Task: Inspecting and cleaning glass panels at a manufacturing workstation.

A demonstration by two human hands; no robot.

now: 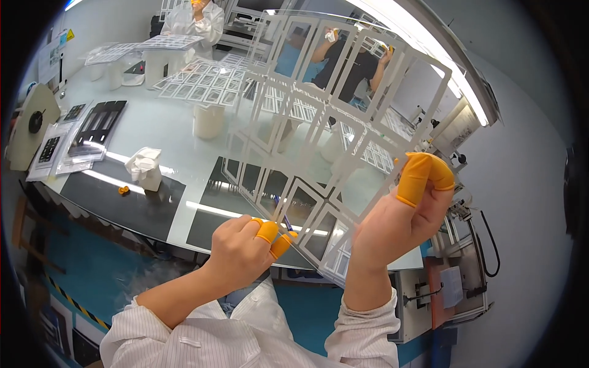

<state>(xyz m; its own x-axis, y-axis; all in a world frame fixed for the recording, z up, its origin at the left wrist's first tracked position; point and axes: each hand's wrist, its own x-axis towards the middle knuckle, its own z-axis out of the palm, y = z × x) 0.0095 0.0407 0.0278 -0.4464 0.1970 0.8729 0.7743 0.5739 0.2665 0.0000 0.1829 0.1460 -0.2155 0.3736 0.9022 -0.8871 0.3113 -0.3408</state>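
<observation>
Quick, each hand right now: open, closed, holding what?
Left hand: closed, pinching the lower edge of the clear rectangular sheet patterned with white frames.
Right hand: closed, pinching the same sheet's right edge.

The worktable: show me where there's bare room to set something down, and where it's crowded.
Bare: pale tabletop between the black tray and the nearest white cylinder; the dark mat left of the orange pieces. Crowded: the back, full of framed sheets. Behind the held clear sheet, I can't tell.
</observation>
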